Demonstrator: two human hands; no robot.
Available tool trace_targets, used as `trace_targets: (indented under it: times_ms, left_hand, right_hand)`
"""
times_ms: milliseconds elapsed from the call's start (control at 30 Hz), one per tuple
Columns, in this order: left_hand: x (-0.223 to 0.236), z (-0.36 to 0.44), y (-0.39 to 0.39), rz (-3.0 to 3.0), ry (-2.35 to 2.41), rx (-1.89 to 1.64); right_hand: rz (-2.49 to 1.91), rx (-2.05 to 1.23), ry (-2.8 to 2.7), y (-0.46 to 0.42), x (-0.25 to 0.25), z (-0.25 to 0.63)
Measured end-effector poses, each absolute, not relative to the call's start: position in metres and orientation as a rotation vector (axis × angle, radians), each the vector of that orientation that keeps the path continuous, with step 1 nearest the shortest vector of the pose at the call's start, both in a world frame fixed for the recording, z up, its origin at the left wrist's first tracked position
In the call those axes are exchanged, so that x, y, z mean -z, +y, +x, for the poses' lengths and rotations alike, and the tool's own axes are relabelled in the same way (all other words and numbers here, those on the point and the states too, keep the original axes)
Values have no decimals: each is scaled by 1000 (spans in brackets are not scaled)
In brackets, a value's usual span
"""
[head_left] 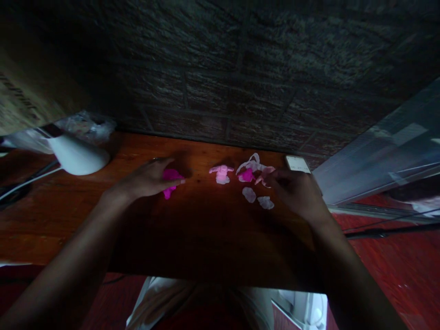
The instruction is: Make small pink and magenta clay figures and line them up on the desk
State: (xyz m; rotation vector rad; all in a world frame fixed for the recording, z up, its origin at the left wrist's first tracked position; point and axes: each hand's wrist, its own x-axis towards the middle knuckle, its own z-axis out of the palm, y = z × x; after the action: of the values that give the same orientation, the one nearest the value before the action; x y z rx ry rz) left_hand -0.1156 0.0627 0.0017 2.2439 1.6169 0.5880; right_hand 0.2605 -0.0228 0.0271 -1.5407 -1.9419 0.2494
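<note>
My left hand (147,178) lies over a bright magenta piece of soft-looking material (170,175). Its thumb crosses the piece while the fingers stay apart above it. On the right, my right hand (295,190) has its fingers pinched together at a pale pink piece (264,174), partly hidden by the fingertips. Touching that piece are a smaller magenta scrap (246,175) and a whitish-pink looped strip (253,160). Two pale, flat scraps (249,195) rest just below. Between my hands sits a small light pink piece shaped like a tiny garment with two arms (222,174).
The wooden table (195,220) meets a dark brick wall (213,101). At left are a white cone-shaped object (79,153) with a cable, clear plastic wrapping (91,126) and a cardboard box (30,82). A white-faced device (297,163) lies behind my right hand, near a glass panel (385,146).
</note>
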Motion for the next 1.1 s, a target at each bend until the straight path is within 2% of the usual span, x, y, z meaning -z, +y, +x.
trace_targets:
  times_ms: [200, 433, 500, 600, 667, 933, 1100]
  left_hand:
    - [-7, -115, 58, 2082, 1537, -421]
    - [-21, -106, 46, 1916, 1116, -577]
    - [-20, -99, 41, 1823, 1058, -628]
    - [-15, -79, 31, 1677, 978, -625]
    - [-11, -63, 25, 1611, 878, -637]
    - [2, -48, 19, 1171, 901, -664]
    - [9, -61, 23, 1364, 884, -668]
  right_hand:
    - [-1456, -375, -2211, -27, -14, 240]
    - [-1301, -650, -2164, -31, -9, 219]
    - [-1290, -839, -2073, -34, -5, 207]
    - [-1261, -1355, -1742, -41, 4, 183]
    - [-1158, -1550, -1546, -43, 9, 169]
    - [-1129, -1525, -1295, -35, 6, 182]
    - [-1113, -1558, -1288, -36, -3, 191]
